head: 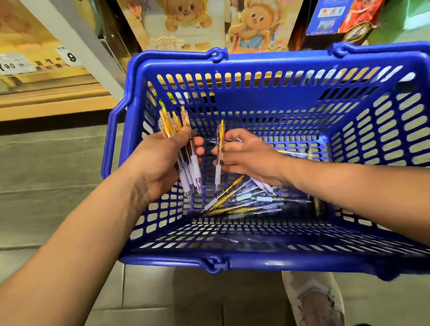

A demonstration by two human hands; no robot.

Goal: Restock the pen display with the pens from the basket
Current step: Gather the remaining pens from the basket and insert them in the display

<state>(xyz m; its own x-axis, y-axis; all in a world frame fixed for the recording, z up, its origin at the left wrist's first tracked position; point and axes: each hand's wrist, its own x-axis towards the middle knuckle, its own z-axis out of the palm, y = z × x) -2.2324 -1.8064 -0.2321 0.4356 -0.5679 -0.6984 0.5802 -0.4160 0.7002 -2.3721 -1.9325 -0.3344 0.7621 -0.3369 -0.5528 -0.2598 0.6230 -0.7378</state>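
A blue plastic basket (pixel 277 259) stands on the floor in front of me. Several clear pens with yellow tops and pale grips lie loose (pixel 239 201) on its bottom. My left hand (pixel 158 163) is closed around a bunch of pens (pixel 179 129), held upright over the basket's left side, tips down. My right hand (pixel 248 155) pinches a single pen (pixel 220 147) upright, just to the right of the bunch, a small gap apart from it. The pen display is not in view.
Behind the basket stand boxes with cartoon bear pictures (pixel 187 16) and a blue and red box (pixel 345 6). A low shelf edge with price tags (pixel 9 65) runs at the left. The floor is grey planks (pixel 34 189). A white shoe (pixel 315 300) shows below the basket.
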